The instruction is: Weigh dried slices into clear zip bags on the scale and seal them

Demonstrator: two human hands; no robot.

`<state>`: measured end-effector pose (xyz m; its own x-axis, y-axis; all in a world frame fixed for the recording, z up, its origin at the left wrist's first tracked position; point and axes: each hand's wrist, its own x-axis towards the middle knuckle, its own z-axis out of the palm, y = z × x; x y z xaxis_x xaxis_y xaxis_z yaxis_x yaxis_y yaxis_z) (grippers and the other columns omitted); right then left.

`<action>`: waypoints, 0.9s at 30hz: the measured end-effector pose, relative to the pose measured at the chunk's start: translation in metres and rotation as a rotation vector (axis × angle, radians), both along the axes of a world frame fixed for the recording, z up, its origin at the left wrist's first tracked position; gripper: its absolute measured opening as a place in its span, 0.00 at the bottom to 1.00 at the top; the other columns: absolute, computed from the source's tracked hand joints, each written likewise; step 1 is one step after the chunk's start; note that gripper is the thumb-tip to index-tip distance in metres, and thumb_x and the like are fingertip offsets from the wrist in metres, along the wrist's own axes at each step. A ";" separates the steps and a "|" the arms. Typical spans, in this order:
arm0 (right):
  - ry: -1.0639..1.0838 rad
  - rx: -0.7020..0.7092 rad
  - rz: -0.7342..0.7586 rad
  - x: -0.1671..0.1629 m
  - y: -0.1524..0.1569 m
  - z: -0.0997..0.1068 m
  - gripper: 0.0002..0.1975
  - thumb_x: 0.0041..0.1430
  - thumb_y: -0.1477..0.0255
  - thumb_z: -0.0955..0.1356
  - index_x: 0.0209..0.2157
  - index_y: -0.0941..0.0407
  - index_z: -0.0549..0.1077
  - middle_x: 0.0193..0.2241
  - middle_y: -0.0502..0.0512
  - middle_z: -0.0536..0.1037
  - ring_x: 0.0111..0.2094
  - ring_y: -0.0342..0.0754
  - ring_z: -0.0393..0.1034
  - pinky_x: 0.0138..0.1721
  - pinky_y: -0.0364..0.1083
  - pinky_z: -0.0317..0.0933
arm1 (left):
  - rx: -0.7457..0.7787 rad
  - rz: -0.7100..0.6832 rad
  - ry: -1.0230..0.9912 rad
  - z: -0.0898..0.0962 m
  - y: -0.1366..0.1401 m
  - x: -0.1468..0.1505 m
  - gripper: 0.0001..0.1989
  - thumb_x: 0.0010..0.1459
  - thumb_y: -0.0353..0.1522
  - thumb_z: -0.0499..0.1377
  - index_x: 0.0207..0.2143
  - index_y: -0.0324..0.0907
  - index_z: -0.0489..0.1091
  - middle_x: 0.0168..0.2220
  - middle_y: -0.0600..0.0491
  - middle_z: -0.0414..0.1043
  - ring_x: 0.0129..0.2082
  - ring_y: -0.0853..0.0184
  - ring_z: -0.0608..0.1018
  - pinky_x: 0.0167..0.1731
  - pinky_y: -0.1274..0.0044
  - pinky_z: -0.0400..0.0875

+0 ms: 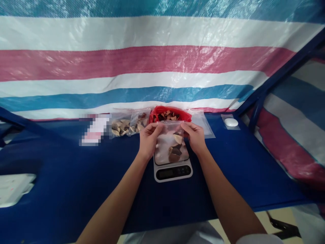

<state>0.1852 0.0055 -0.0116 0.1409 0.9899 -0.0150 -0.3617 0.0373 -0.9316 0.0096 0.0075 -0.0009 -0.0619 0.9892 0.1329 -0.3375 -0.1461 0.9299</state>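
Note:
A clear zip bag [162,149] with a few brown, pale-edged dried pieces in its right half hangs between my hands, in front of the kitchen scale [173,173]. My left hand [149,139] pinches the bag's top left edge. At its top right edge, my right hand [196,136] grips it, thumb and fingers pressed together. The scale's dark display shows no readable figure. Just behind the bag, a red plastic bag [184,117] lies open with many similar brown pieces inside. The held bag hides most of the scale's platform.
Filled clear bags [122,127] lie left of the red bag. Flat clear bags [203,123] lie to its right. A white oval object [231,122] rests on a small bag at the far right. A white box-like object [15,188] sits at the left edge of the blue table [83,186].

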 end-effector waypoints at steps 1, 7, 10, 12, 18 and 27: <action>0.003 -0.001 0.003 0.000 0.000 0.000 0.13 0.46 0.60 0.78 0.29 0.54 0.82 0.27 0.51 0.83 0.29 0.48 0.78 0.33 0.47 0.75 | -0.008 0.001 0.011 -0.001 0.000 -0.002 0.13 0.51 0.42 0.71 0.30 0.42 0.79 0.28 0.55 0.78 0.29 0.70 0.77 0.35 0.77 0.72; -0.032 -0.033 0.000 0.000 0.000 0.000 0.15 0.45 0.58 0.78 0.28 0.55 0.80 0.26 0.51 0.82 0.25 0.48 0.77 0.27 0.48 0.74 | -0.032 0.007 0.018 -0.009 0.001 -0.010 0.12 0.49 0.40 0.72 0.30 0.42 0.78 0.28 0.54 0.79 0.28 0.70 0.78 0.32 0.78 0.72; -0.053 -0.034 -0.018 0.000 -0.001 0.000 0.15 0.44 0.58 0.78 0.28 0.54 0.80 0.25 0.51 0.81 0.24 0.48 0.77 0.25 0.46 0.73 | -0.077 0.003 0.019 -0.011 0.001 -0.013 0.12 0.48 0.40 0.73 0.31 0.42 0.78 0.29 0.54 0.80 0.26 0.70 0.78 0.28 0.79 0.72; -0.059 -0.031 -0.018 0.000 -0.001 0.000 0.15 0.45 0.58 0.78 0.28 0.54 0.80 0.25 0.51 0.81 0.24 0.48 0.77 0.24 0.45 0.72 | -0.090 0.001 0.017 -0.011 0.002 -0.014 0.13 0.48 0.40 0.73 0.31 0.42 0.79 0.28 0.54 0.80 0.26 0.70 0.78 0.27 0.79 0.72; -0.080 -0.038 -0.058 0.000 -0.001 -0.002 0.16 0.43 0.57 0.79 0.29 0.54 0.80 0.24 0.51 0.81 0.24 0.48 0.76 0.22 0.46 0.72 | -0.094 0.017 0.045 -0.008 0.000 -0.014 0.14 0.46 0.41 0.73 0.29 0.41 0.78 0.27 0.53 0.79 0.24 0.69 0.77 0.25 0.79 0.72; -0.060 0.017 -0.066 -0.001 -0.004 -0.002 0.14 0.44 0.60 0.79 0.28 0.55 0.80 0.24 0.50 0.81 0.25 0.47 0.76 0.28 0.46 0.74 | -0.059 0.056 0.102 -0.006 -0.004 -0.014 0.12 0.47 0.40 0.72 0.28 0.41 0.78 0.26 0.54 0.79 0.24 0.70 0.76 0.24 0.79 0.70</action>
